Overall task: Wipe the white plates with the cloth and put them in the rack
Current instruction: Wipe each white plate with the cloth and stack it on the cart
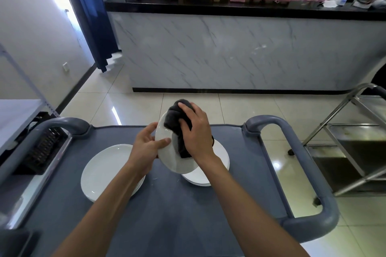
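Left hand (pixel 146 148) is holding a white plate (pixel 167 158) tilted up above the cart (pixel 188 215), thumb lying on the plate's face, fingers curling behind the left rim; grip holding the plate. Right hand (pixel 195 131) is pressing a dark cloth (pixel 177 121) against the plate's face, fingers curling round the bunched cloth; grip holding the cloth. Cloth is covering the plate's upper and middle part, a strip hanging down toward the lower rim.

Held plate is hovering over a plate stack (pixel 206 175) sitting on the cart top, right of center, mostly hidden by the right forearm. Second stack (pixel 104 171) is lying flat on the cart to the left, partly under the left forearm. The two stacks are sitting apart.

Black rack (pixel 41 152) is standing left of the cart, beside its left handle (pixel 62 125). Marble-fronted bar (pixel 240 48) is standing across the tiled floor. Steel trolley (pixel 355 142) is standing at right.
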`<state>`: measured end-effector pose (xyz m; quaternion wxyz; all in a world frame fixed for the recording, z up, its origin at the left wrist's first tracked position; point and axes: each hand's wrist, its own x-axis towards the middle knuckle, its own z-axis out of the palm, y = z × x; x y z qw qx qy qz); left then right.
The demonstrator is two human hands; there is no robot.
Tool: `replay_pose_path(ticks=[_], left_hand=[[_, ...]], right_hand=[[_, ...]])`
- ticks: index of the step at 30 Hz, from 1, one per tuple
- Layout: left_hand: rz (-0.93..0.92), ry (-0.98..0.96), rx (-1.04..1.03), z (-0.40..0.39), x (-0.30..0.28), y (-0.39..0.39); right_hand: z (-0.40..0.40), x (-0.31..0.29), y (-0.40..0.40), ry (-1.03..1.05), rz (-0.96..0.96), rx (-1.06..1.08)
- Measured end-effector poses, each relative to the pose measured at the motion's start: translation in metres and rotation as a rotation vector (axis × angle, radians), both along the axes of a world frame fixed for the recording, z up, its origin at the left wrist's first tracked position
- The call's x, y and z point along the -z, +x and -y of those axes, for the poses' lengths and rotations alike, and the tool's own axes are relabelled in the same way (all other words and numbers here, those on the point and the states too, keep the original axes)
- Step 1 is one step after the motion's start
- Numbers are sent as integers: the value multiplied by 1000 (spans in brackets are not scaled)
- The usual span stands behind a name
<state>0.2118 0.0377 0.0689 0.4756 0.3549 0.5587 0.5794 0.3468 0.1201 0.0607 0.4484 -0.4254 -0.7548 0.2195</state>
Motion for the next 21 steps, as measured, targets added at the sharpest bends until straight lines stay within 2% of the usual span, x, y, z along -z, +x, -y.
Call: replay_pose_path(ticks=[4, 17, 21], left_hand=[[-37, 14, -2, 1, -1, 5], [-189, 71, -13, -9, -10, 7], [-142, 93, -8, -8, -13, 10]], right_hand=[[7, 4, -3, 42, 47, -69], [0, -5, -7, 136, 35, -34], [-8, -4, -4, 90, -13, -38]])
